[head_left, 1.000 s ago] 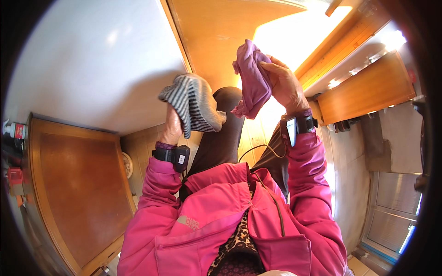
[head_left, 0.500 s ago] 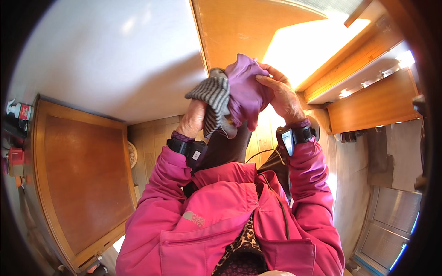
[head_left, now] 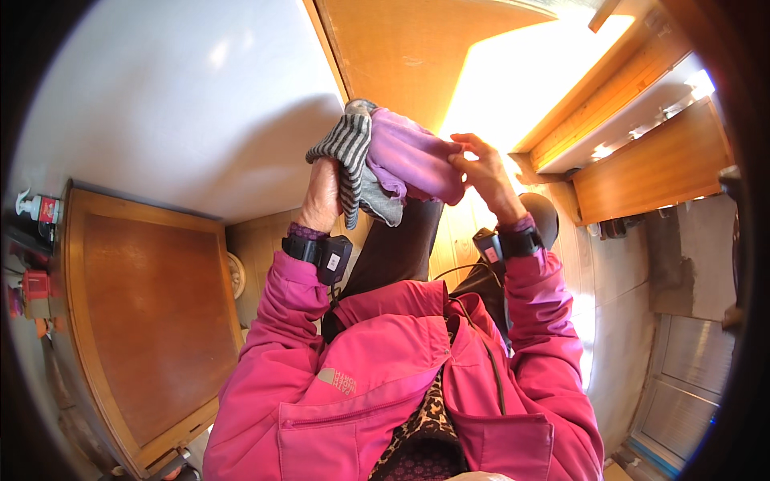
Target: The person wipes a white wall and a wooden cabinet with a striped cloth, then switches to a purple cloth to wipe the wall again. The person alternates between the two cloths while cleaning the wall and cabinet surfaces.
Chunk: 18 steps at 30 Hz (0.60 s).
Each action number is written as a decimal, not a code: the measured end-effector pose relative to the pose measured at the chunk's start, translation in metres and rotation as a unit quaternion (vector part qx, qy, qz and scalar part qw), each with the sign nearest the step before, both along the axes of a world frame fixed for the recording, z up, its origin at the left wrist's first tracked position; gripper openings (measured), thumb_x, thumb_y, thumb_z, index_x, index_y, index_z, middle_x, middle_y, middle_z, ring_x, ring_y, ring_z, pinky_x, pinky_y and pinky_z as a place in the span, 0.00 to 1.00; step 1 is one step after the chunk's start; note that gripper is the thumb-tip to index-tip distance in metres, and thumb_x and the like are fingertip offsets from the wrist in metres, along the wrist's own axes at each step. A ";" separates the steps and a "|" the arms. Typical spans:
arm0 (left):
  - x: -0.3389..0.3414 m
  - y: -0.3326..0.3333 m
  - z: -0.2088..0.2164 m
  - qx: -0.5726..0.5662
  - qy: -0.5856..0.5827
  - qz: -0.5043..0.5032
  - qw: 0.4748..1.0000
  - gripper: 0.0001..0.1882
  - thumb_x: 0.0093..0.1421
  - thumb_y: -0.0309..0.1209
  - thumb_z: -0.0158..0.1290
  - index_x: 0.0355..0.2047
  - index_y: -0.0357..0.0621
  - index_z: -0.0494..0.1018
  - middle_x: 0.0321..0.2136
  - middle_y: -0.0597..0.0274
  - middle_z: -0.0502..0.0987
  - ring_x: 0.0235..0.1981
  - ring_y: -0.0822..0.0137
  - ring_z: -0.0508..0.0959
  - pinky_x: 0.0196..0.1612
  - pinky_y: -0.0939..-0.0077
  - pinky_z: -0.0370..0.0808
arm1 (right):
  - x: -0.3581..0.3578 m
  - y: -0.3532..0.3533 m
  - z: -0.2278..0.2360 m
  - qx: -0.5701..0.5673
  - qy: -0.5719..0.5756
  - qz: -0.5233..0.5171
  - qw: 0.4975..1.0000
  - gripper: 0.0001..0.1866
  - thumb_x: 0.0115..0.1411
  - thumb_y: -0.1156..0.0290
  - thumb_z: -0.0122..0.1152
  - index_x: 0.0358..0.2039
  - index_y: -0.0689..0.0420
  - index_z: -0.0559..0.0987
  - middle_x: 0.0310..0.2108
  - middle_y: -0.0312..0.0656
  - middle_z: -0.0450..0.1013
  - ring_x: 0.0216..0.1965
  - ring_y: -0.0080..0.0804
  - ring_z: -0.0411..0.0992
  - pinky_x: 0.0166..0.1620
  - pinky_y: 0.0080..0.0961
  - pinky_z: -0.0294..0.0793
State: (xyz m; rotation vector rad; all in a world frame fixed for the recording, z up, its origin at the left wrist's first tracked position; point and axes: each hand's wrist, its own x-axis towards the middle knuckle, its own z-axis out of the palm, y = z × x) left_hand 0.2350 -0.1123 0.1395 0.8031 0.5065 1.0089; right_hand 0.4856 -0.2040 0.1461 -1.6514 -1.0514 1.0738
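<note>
In front of me, above my knees, is a bundle of soft fabric. A smooth purple cloth point(head_left: 409, 152) lies in long folds across it. On its left, a grey-and-black striped cloth point(head_left: 347, 152) with a plain grey part drapes over my left hand point(head_left: 322, 196). That hand holds the bundle from the left, its fingers hidden under the striped fabric. At the right end of the purple cloth is my right hand point(head_left: 487, 176), with thumb and fingertips closed on its edge.
A large white surface point(head_left: 184, 104) fills the upper left. Below it stands a brown wooden panel point(head_left: 152, 321) beside a white pump bottle point(head_left: 38, 208). Bright sunlight falls on orange wood point(head_left: 393, 48) ahead. A wooden shelf point(head_left: 654, 164) is at right. A thin cable crosses near my knees.
The purple cloth has gone from bunched up to spread in longer folds. Both hands have shifted slightly left, and my right hand has turned at its edge.
</note>
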 end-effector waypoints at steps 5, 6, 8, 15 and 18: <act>0.013 -0.006 0.036 0.252 0.179 -0.037 0.950 0.16 0.67 0.31 0.52 0.52 0.37 0.74 0.43 0.62 0.79 0.43 0.69 0.78 0.50 0.75 0.75 | -0.028 -0.014 -0.016 0.204 -0.283 0.063 0.935 0.11 0.61 0.70 0.56 0.42 0.57 0.81 0.32 0.51 0.77 0.34 0.54 0.76 0.39 0.42 0.76; 0.017 -0.004 0.044 0.400 0.289 -0.059 0.868 0.15 0.65 0.30 0.53 0.51 0.39 0.75 0.43 0.59 0.80 0.45 0.65 0.79 0.52 0.72 0.75 | -0.029 -0.015 -0.021 0.151 -0.258 0.115 0.947 0.08 0.60 0.70 0.57 0.37 0.56 0.82 0.30 0.46 0.78 0.30 0.49 0.77 0.35 0.40 0.76; 0.022 -0.011 0.054 0.689 0.374 -0.038 0.619 0.19 0.60 0.29 0.54 0.52 0.41 0.73 0.52 0.53 0.76 0.56 0.56 0.75 0.60 0.62 0.71 | -0.027 -0.006 -0.032 0.118 0.031 0.194 0.973 0.09 0.61 0.69 0.56 0.39 0.55 0.82 0.27 0.39 0.79 0.27 0.42 0.78 0.31 0.38 0.75; 0.010 -0.010 0.009 0.770 0.345 -0.057 0.533 0.24 0.63 0.33 0.53 0.59 0.39 0.70 0.58 0.54 0.72 0.62 0.56 0.70 0.66 0.58 0.65 | 0.000 0.014 -0.050 0.339 -0.130 0.063 0.930 0.29 0.56 0.65 0.70 0.58 0.57 0.75 0.57 0.44 0.73 0.58 0.39 0.70 0.65 0.38 0.63; -0.020 0.006 -0.027 0.744 0.367 0.020 0.558 0.25 0.67 0.35 0.51 0.61 0.35 0.67 0.62 0.54 0.70 0.64 0.59 0.69 0.67 0.62 0.65 | 0.015 0.022 -0.038 0.275 -0.142 0.013 0.951 0.27 0.56 0.67 0.72 0.56 0.57 0.76 0.45 0.39 0.78 0.45 0.33 0.76 0.52 0.30 0.76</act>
